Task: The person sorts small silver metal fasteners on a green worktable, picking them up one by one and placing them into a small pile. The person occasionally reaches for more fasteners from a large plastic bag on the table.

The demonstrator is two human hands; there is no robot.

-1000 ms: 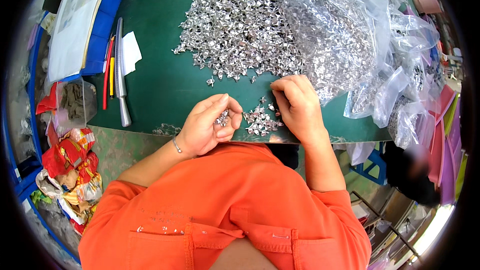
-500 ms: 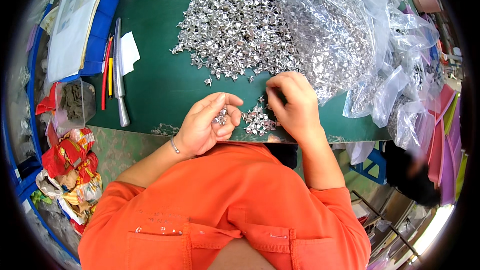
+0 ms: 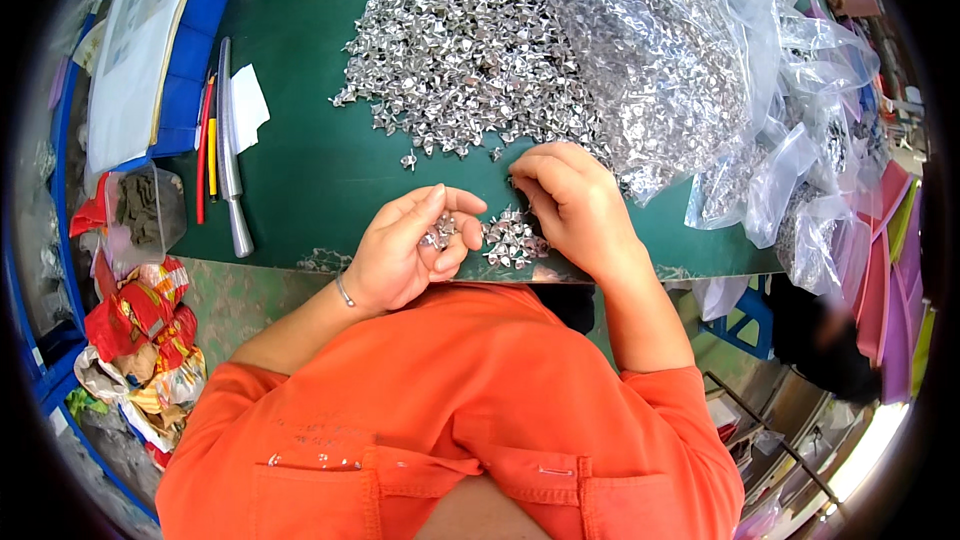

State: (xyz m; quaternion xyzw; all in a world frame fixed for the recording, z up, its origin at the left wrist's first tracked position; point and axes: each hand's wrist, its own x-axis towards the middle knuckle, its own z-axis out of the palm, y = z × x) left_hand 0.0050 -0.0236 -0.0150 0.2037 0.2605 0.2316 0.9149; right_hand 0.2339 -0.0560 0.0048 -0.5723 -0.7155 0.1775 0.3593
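Note:
My left hand (image 3: 395,245) is cupped near the table's front edge, fingers curled round several small shiny metal pieces (image 3: 440,231) in the palm. Just right of it, a small heap of the same winged metal pieces (image 3: 515,238) lies on the green table (image 3: 290,140). Above that heap my right hand (image 3: 580,205) is closed in a pinch. Whatever sits between its fingertips is too small and hidden to make out. Farther back spreads a large pile of these metal pieces (image 3: 460,60), partly under a clear plastic bag (image 3: 660,70) that holds more.
On the left lie a red pencil (image 3: 205,150), a yellow pencil (image 3: 213,155), a long grey tool (image 3: 230,140) and white paper (image 3: 249,108). A blue tray (image 3: 190,60) and a clear box (image 3: 145,210) stand beyond. More plastic bags (image 3: 800,170) crowd the right edge.
My right hand has shifted slightly left, its fingertips now farther over the gap between heap and large pile. The left hand keeps its hold. The view has shifted slightly.

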